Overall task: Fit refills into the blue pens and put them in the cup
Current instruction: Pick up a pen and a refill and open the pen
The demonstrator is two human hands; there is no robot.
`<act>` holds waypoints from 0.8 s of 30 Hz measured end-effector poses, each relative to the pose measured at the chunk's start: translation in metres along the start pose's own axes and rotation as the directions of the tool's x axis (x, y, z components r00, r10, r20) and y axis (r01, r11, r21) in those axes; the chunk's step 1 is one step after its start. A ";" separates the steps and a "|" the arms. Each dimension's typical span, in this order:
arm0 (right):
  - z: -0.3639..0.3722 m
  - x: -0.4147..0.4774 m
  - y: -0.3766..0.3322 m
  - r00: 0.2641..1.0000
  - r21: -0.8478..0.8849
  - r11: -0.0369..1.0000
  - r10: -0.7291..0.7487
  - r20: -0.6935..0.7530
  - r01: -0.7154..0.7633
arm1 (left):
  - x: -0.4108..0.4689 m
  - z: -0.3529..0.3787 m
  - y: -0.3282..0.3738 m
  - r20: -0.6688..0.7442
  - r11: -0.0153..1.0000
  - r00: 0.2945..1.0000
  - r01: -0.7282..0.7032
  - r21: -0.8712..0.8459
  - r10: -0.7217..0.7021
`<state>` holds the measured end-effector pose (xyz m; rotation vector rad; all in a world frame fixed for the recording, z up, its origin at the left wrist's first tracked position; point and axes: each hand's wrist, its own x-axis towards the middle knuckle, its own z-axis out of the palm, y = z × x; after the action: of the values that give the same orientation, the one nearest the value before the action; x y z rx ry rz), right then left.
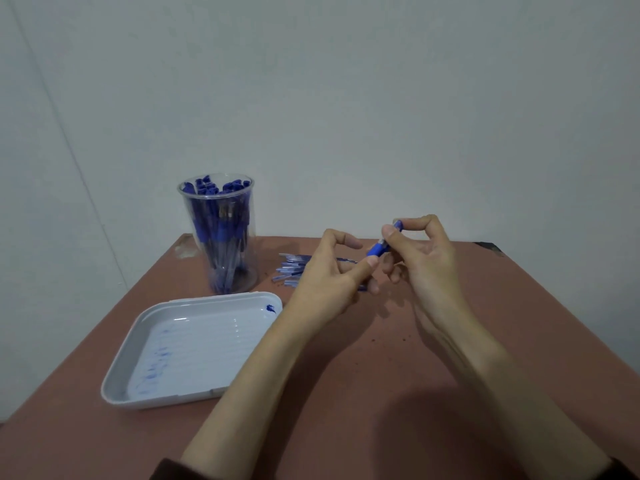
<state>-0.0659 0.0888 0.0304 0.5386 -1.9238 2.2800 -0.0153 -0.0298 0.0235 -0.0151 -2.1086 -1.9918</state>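
Observation:
A blue pen (379, 248) is held up above the table between both hands. My right hand (420, 258) pinches its upper end with thumb and forefinger. My left hand (329, 275) holds the lower part, thumb tip against the barrel; the rest of the pen is hidden behind its fingers. A clear plastic cup (221, 233) stands at the back left, packed with several blue pens. Several loose pens (291, 270) lie on the table just left of my left hand.
A white plastic tray (194, 348) with blue ink smears sits at the front left, next to the cup. The reddish-brown table (398, 393) ends against a pale wall. Dark sleeve cuffs show at the bottom edge.

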 end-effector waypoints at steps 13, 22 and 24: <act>0.114 0.059 -0.081 0.913 0.097 0.909 -0.400 -0.076 0.406 | -0.015 -0.119 0.015 -0.529 0.697 0.574 -0.105 0.710 0.625; 0.182 0.069 -0.038 0.870 -0.280 0.830 -0.416 0.264 0.482 | 0.001 -0.146 0.002 -0.487 0.868 0.784 -0.129 0.479 0.385; 0.185 0.071 -0.032 0.864 -0.354 0.802 -0.362 0.350 0.480 | 0.002 -0.147 0.003 -0.486 0.871 0.782 -0.143 0.471 0.391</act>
<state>-0.0855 -0.0944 0.1087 1.1250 -2.0650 1.5027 0.0076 -0.1750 0.0325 0.2955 -1.9263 -1.1520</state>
